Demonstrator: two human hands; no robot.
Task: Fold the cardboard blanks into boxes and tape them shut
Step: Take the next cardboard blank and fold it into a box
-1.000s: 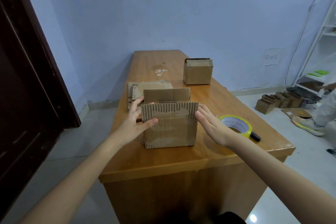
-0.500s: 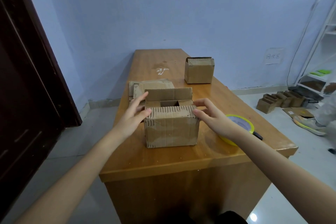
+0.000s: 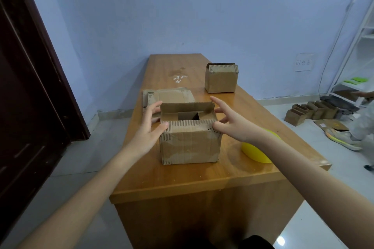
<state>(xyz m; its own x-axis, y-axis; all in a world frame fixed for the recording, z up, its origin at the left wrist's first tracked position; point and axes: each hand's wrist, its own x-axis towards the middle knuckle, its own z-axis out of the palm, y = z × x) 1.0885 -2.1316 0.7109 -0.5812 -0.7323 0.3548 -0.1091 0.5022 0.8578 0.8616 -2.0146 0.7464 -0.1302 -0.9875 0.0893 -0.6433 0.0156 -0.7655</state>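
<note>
Both hands are on the box (image 3: 190, 143) at the near end of the desk (image 3: 182, 176): the left hand (image 3: 148, 127) presses its left top edge with straight fingers, and the right hand (image 3: 232, 125) has fingers spread, thumb on the near flap's right corner. The top is half folded, far flap upright, a gap showing. Flat blanks (image 3: 168, 96) lie just behind; tape (image 3: 257, 152) sits right of it, under the right wrist.

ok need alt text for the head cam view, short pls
Two bare hands, left hand and right hand, fold the top flaps of a half-closed cardboard box on a wooden table. Beyond it lie flat blanks and a finished box; a yellow tape roll sits right.
</note>
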